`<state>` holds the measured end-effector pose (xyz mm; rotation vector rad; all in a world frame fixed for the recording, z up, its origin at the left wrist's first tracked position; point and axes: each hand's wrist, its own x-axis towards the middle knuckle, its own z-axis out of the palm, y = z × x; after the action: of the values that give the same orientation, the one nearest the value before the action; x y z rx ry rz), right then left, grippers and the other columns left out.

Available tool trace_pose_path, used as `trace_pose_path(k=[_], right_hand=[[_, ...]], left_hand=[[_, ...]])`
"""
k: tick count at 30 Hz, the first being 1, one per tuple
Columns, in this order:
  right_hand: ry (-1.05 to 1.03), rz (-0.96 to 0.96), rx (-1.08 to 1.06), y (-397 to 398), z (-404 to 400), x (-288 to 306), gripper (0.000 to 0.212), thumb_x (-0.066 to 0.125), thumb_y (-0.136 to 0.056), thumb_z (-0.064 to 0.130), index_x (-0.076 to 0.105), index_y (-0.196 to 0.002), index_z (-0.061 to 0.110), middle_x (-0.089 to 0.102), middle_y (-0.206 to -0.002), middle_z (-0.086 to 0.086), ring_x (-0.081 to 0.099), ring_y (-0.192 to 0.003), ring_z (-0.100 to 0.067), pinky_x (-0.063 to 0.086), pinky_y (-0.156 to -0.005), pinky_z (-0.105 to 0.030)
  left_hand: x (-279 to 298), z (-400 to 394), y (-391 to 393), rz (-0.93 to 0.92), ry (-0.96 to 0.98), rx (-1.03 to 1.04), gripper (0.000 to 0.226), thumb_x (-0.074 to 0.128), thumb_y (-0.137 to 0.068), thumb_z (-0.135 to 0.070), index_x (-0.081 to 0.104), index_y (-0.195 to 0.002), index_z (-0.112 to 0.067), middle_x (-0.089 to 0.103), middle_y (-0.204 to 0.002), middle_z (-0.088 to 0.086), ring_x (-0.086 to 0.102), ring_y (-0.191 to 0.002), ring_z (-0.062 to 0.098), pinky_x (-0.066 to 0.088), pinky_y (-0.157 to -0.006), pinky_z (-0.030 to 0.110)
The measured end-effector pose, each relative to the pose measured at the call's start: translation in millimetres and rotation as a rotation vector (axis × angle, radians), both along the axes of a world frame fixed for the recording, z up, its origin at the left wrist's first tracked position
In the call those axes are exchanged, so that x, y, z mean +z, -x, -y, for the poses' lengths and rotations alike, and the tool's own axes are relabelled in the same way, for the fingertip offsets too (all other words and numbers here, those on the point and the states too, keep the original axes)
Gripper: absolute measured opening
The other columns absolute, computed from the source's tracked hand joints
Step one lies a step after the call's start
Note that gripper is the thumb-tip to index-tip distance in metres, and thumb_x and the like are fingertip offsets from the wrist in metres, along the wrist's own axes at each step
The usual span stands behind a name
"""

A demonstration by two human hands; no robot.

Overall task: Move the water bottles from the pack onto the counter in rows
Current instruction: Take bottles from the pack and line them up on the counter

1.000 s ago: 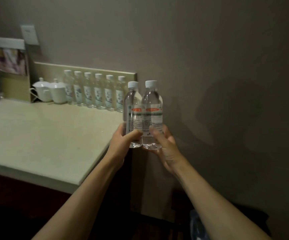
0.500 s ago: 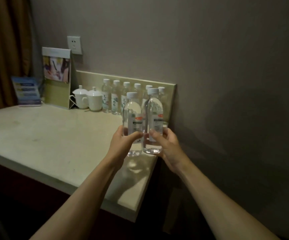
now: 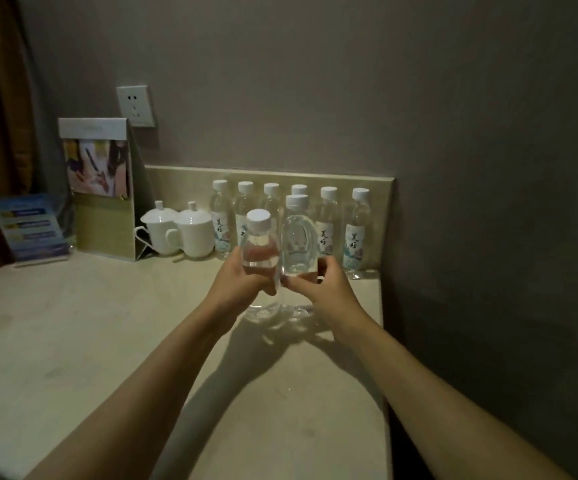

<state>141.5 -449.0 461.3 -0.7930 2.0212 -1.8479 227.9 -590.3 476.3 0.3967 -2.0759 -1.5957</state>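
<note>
Clear plastic white-capped bottle [image 3: 259, 244] clamped in left hand [image 3: 242, 278] fingers; matching clear bottle [image 3: 298, 245] clamped in right hand [image 3: 322, 289]. Bottles side by side, over beige stone counter [image 3: 107, 341].

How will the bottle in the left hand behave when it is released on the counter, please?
The bottle in the left hand looks full, so probably heavy for its size. Tall on a narrow base, it may tip if nudged. Its smooth clear plastic could be slippery.

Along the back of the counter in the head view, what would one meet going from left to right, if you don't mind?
Blue leaflet stand → tall brochure holder → two white lidded cups → row of water bottles.
</note>
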Motion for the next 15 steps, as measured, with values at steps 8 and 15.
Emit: trace_pose_path(k=[8, 15], right_hand=[[-0.111, -0.092, -0.128, 13.7, 58.7, -15.0, 0.070, 0.086, -0.068, 0.031, 0.040, -0.118, 0.017, 0.061, -0.111, 0.002, 0.062, -0.105, -0.018, 0.053, -0.092, -0.043], [-0.220, -0.150, -0.224, 11.0, 116.3, -13.7, 0.072, 0.084, -0.063, 0.037, 0.034, -0.112, 0.023, 0.060, -0.118, -0.001, 0.060, -0.108, -0.022, 0.048, -0.095, -0.044]], left_hand=[[4.3, 56.5, 17.0, 0.080, 0.014, -0.136, 0.058, 0.052, -0.049, -0.003, 0.069, -0.103, 0.011, 0.072, -0.100, 0.022, 0.066, -0.090, 0.025, 0.050, -0.058, 0.019], [10.0, 118.2, 24.4, 0.068, -0.057, -0.210, 0.066, 0.050, -0.055, 0.011, 0.066, -0.116, -0.010, 0.072, -0.112, 0.005, 0.063, -0.114, 0.025, 0.053, -0.097, 0.046]])
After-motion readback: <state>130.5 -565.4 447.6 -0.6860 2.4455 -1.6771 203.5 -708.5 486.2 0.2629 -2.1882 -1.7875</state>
